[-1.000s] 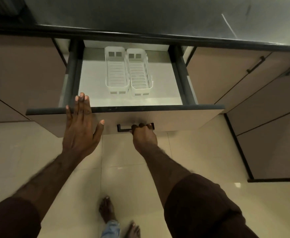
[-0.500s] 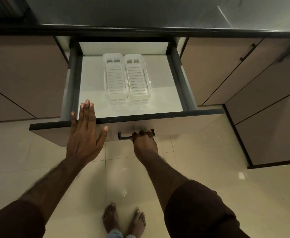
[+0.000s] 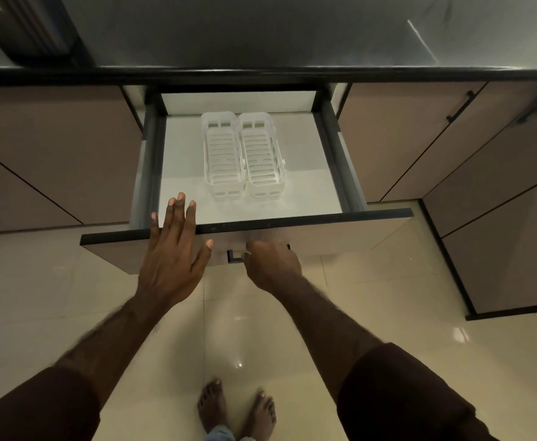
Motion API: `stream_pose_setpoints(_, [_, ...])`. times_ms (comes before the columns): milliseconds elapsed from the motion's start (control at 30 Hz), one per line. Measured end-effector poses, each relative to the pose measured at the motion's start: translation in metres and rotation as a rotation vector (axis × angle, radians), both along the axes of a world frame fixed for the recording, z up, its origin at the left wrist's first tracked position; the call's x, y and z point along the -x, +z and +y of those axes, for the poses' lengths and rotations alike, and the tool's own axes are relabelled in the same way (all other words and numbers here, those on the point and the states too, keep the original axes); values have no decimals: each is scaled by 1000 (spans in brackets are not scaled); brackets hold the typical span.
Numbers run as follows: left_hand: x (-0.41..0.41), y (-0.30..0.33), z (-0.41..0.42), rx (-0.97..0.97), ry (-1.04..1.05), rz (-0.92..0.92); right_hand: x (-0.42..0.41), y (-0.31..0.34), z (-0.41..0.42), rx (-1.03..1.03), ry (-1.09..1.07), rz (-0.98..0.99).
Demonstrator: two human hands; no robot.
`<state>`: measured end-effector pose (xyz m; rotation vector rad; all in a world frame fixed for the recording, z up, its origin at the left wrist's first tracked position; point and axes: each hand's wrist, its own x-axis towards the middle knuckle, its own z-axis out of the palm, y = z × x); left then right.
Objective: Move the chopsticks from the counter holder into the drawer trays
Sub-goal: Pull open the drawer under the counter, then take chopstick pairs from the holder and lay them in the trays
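Step in hand: opening the drawer (image 3: pixel 292 230) wide enough that both trays lie clear of the table (image 3: pixel 261 33) edge above; judged from the layout, this looks nearly done.
Right hand (image 3: pixel 272 264): its grip is curled around the dark handle (image 3: pixel 233 256) at the middle of the drawer front, fingers tucked under and hidden.
Left hand (image 3: pixel 173 249): grip spread flat, empty, fingertips over the front rim at about 9 o'clock from the handle.
Left tray (image 3: pixel 222 154): white, slotted, empty, in the middle of the drawer floor.
Right tray (image 3: pixel 262 155): touching the left tray's side, at 3 o'clock from it, also empty.
Chopsticks and holder: not in view; they presumably stand somewhere on the table out of frame.
Doing it well: pull straight toward 6 o'clock with an even draw so the light trays do not slide; the flat left hand can steady the front.
Risk: a jerk at the end of travel could skew the trays.
Next need: free both hands to fetch the chopsticks.
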<state>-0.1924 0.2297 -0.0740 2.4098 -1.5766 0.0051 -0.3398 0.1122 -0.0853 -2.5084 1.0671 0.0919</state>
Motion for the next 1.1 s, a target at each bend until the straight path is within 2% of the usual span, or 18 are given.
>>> stream_pose_setpoints(200, [5,49,-13,113,-39,1,-3,75,-11,133,22,-167])
stream_pose_setpoints(500, [-9,156,-40,295,0,-110,-20,201,-40,365,1,-407])
stream_pose_setpoints(833, [-21,267,-56,518,-37,-163,-37,300,-53,523,39,-669])
stream_pose_setpoints(1100, [-23,335,-55,633,-28,-266,-38,360,-60,642,39,-757])
